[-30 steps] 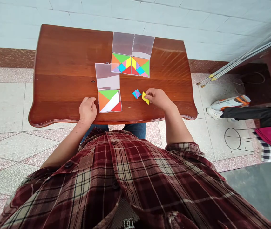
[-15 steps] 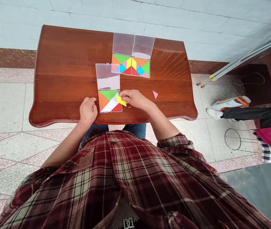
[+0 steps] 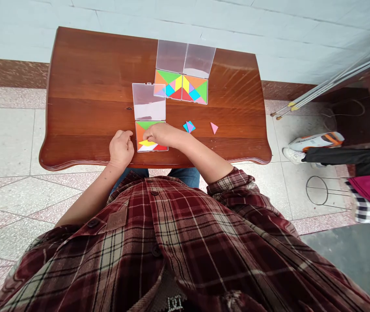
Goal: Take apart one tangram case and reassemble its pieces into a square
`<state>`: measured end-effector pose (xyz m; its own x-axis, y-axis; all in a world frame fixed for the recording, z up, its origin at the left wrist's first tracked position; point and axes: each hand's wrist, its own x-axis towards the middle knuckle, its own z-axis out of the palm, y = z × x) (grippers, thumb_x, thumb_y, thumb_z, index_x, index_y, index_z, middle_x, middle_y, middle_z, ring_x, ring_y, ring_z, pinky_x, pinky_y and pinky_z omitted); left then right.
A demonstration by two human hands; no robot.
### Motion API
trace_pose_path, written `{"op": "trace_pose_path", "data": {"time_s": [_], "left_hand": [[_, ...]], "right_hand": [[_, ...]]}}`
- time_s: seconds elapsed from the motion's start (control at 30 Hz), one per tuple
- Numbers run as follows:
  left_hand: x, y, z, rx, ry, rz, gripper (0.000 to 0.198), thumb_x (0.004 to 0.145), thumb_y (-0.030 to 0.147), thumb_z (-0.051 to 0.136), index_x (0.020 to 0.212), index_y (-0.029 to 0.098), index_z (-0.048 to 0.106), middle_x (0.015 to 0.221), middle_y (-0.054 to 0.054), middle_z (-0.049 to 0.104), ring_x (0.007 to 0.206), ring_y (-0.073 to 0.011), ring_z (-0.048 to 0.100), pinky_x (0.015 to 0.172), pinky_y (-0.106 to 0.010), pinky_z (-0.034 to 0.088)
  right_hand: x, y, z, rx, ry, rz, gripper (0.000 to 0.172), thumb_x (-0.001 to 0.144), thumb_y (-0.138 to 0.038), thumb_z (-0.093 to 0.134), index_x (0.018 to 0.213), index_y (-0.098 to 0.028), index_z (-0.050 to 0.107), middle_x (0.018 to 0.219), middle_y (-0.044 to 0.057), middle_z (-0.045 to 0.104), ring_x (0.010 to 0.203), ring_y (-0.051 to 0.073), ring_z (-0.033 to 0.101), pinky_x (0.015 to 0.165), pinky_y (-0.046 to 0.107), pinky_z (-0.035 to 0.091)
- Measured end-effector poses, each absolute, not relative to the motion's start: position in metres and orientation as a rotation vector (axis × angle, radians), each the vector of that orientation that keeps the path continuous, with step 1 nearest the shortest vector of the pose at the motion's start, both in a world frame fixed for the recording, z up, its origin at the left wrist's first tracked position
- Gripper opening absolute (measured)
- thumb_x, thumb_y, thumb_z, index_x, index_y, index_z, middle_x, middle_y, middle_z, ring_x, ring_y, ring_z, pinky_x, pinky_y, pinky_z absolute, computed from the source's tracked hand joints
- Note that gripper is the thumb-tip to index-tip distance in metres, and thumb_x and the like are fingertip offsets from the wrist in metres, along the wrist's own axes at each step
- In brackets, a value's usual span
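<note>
My right hand (image 3: 161, 134) pinches a yellow parallelogram tangram piece (image 3: 146, 143) over the near tangram case (image 3: 137, 150), above its white bare area. Inside this case lie a green triangle (image 3: 143, 125), an orange triangle (image 3: 139, 132) partly under my fingers, and a red triangle (image 3: 162, 147). The clear lid (image 3: 149, 102) is folded back, away from me. My left hand (image 3: 121, 148) rests on the table just left of the case, its fingers curled in with nothing seen in them. Right of my right hand, a purple triangle (image 3: 190, 126) overlaps a blue square (image 3: 185, 126); a pink triangle (image 3: 214, 128) lies further right.
Two filled tangram cases (image 3: 182, 99) with raised clear lids (image 3: 198, 60) sit at the back of the wooden table (image 3: 90, 86), partly overlapped by the near lid. A wall (image 3: 122, 17) runs behind. On the right are crutches (image 3: 302, 99), a bag (image 3: 316, 139) and a seated person's leg (image 3: 334, 154).
My right hand has moved left over the near case with the yellow piece, which has turned to lie more level. The blue and purple pieces are now uncovered. My left hand stays put.
</note>
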<state>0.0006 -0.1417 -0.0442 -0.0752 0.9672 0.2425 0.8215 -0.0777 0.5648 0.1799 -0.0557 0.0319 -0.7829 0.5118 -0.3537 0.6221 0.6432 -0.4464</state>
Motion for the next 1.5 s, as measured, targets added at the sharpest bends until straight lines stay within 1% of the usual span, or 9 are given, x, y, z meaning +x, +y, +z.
{"op": "trace_pose_path", "data": {"time_s": [0.13, 0.23, 0.37, 0.63, 0.93, 1.07, 1.23, 1.3, 1.5], "left_hand": [[0.001, -0.142, -0.043, 1.97, 1.955, 0.884, 0.034, 0.075, 0.01, 0.044, 0.1, 0.015, 0.066, 0.087, -0.008, 0.061, 0.084, -0.0206, 0.058, 0.077, -0.032, 0.047], [0.001, -0.142, -0.042, 1.98, 1.96, 0.875, 0.034, 0.075, 0.01, 0.044, 0.1, 0.015, 0.066, 0.088, -0.008, 0.062, 0.084, -0.021, 0.058, 0.077, -0.033, 0.047], [0.001, -0.142, -0.043, 1.985, 1.966, 0.879, 0.034, 0.075, 0.01, 0.044, 0.1, 0.015, 0.066, 0.088, -0.008, 0.062, 0.084, -0.0207, 0.059, 0.077, -0.032, 0.047], [0.001, -0.141, -0.044, 1.984, 1.973, 0.896, 0.034, 0.075, 0.011, 0.044, 0.1, 0.015, 0.066, 0.088, -0.008, 0.063, 0.084, -0.0202, 0.058, 0.078, -0.032, 0.048], [0.0, -0.141, -0.044, 1.965, 1.974, 0.886, 0.034, 0.076, 0.012, 0.043, 0.1, 0.016, 0.066, 0.088, -0.008, 0.063, 0.084, -0.02, 0.058, 0.079, -0.032, 0.048], [-0.001, -0.141, -0.043, 1.961, 1.973, 0.852, 0.033, 0.076, 0.012, 0.042, 0.099, 0.016, 0.066, 0.089, -0.008, 0.062, 0.086, -0.0208, 0.058, 0.08, -0.033, 0.048], [-0.001, -0.14, -0.043, 1.953, 1.965, 0.845, 0.033, 0.077, 0.012, 0.042, 0.1, 0.016, 0.066, 0.09, -0.009, 0.062, 0.086, -0.0217, 0.058, 0.081, -0.035, 0.048], [-0.001, -0.141, -0.043, 1.963, 1.972, 0.85, 0.033, 0.077, 0.012, 0.042, 0.099, 0.016, 0.066, 0.089, -0.009, 0.062, 0.085, -0.0216, 0.058, 0.08, -0.035, 0.048], [0.001, -0.142, -0.039, 1.965, 1.975, 0.871, 0.032, 0.077, 0.013, 0.042, 0.098, 0.016, 0.066, 0.088, -0.008, 0.062, 0.084, -0.0209, 0.058, 0.078, -0.033, 0.048]], "right_hand": [[0.171, -0.058, 0.03, 0.923, 2.6, -0.795, 0.025, 0.084, -0.008, 0.047, 0.091, -0.015, 0.069, 0.085, 0.002, 0.064, 0.072, 0.013, 0.046, 0.064, 0.028, 0.024], [0.169, -0.06, 0.027, 0.945, 2.595, -0.765, 0.022, 0.083, -0.008, 0.048, 0.089, -0.015, 0.068, 0.084, 0.002, 0.064, 0.072, 0.014, 0.045, 0.063, 0.029, 0.022], [0.169, -0.062, 0.027, 0.946, 2.617, -0.779, 0.02, 0.084, -0.009, 0.05, 0.09, -0.015, 0.067, 0.087, 0.003, 0.065, 0.074, 0.014, 0.046, 0.065, 0.028, 0.023], [0.17, -0.069, 0.033, 0.913, 2.639, -0.751, 0.021, 0.085, -0.009, 0.048, 0.088, -0.016, 0.068, 0.09, 0.004, 0.064, 0.076, 0.015, 0.048, 0.065, 0.029, 0.024], [0.175, -0.077, 0.038, 0.918, 2.624, -0.659, 0.023, 0.088, -0.01, 0.05, 0.102, -0.015, 0.068, 0.108, 0.008, 0.063, 0.081, 0.017, 0.053, 0.066, 0.029, 0.027], [0.178, -0.079, 0.036, 0.915, 2.635, -0.616, 0.028, 0.088, -0.009, 0.051, 0.11, -0.015, 0.067, 0.113, 0.01, 0.062, 0.085, 0.018, 0.055, 0.068, 0.029, 0.03], [0.182, -0.079, 0.036, 0.92, 2.626, -0.607, 0.033, 0.087, -0.008, 0.052, 0.116, -0.015, 0.064, 0.118, 0.011, 0.062, 0.09, 0.02, 0.057, 0.07, 0.029, 0.033], [0.181, -0.079, 0.036, 0.928, 2.614, -0.606, 0.032, 0.085, -0.008, 0.054, 0.115, -0.014, 0.064, 0.118, 0.011, 0.062, 0.089, 0.019, 0.056, 0.07, 0.029, 0.034], [0.179, -0.075, 0.032, 0.946, 2.62, -0.653, 0.026, 0.081, -0.006, 0.057, 0.106, -0.014, 0.06, 0.111, 0.009, 0.063, 0.084, 0.017, 0.052, 0.068, 0.029, 0.031]]}}
